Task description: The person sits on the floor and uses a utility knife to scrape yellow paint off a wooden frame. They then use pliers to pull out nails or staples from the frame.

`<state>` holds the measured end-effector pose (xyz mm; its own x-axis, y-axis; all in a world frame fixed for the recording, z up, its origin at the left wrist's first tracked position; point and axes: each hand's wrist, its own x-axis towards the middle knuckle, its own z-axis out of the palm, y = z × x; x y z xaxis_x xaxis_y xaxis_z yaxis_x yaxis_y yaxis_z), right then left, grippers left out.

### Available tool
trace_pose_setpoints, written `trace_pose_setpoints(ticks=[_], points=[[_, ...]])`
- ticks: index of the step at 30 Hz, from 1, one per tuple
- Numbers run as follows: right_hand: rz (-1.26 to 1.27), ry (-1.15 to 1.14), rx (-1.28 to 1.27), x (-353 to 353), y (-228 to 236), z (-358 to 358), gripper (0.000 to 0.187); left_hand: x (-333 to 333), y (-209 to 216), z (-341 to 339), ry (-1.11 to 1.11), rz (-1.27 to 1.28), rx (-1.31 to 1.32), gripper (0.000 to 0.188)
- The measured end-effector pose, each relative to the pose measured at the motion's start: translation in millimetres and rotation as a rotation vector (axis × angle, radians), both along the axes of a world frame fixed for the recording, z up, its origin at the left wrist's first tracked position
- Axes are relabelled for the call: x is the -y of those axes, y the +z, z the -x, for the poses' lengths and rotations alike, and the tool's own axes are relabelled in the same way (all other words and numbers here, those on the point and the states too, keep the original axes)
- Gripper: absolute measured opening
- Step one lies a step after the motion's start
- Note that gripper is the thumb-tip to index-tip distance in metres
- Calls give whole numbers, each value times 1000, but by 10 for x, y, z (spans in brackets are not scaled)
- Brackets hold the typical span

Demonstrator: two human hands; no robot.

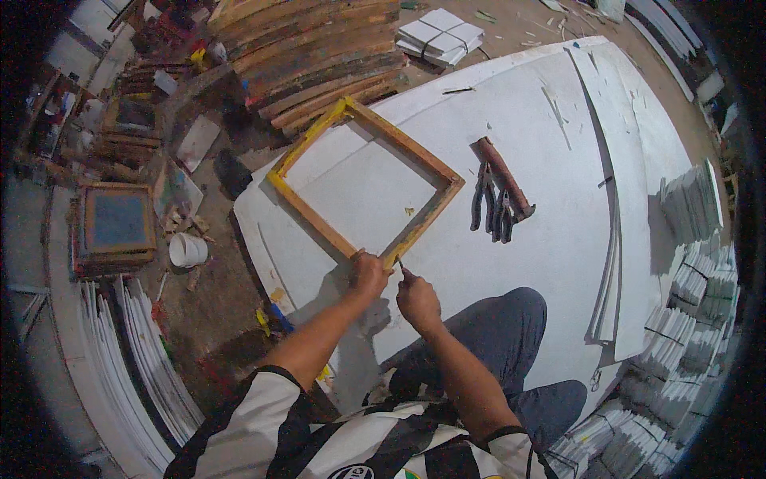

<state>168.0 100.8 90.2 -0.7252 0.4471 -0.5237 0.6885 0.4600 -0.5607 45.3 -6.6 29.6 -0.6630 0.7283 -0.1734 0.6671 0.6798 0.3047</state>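
Observation:
A square wooden frame (407, 142) with yellow paint on its edges lies on the white board (431, 335), one corner pointing at me. My left hand (369, 274) is closed round that near corner. Just to its right, my right hand (418, 300) grips a small tool (405, 271) with a thin dark blade. The blade tip meets the frame's corner; the tool's exact kind is hidden by my fingers. Right of the frame rest a hammer (503, 169) with a reddish-brown handle and two dark pliers (481, 199), side by side.
Wooden frames are piled high (319, 68) at the back, beside a strapped bundle of white sheets (440, 36). Long white strips (610, 263) lie along the board's right side. Tied white bundles (666, 335) stand beyond. At left are a white bucket (188, 250) and blue-meshed frames (120, 219).

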Motion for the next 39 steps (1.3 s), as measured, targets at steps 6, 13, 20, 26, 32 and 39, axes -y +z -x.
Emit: trace_pose_setpoints(ticks=[6,13,20,26,32,39], points=[[-7,17,35,68,96,0,42,129,-84,59,13,-57,33,35],[1249,-743,-211,-221,-489,-194,28,62,-44,52,3,-53,73,39],[1302,-788,-125,-275,-285,-169,34,132,-280,178,41,121,-3,49],[360,-185,-262,-208,-209,-428,46,112,-79,182,-30,62,22,50],[2,114,-91,-24,-106,-384,43,283,-85,221,-97,102,89,46],[-24,70,-54,82,-72,-303,42,347,-252,163,-3,10,105,43]])
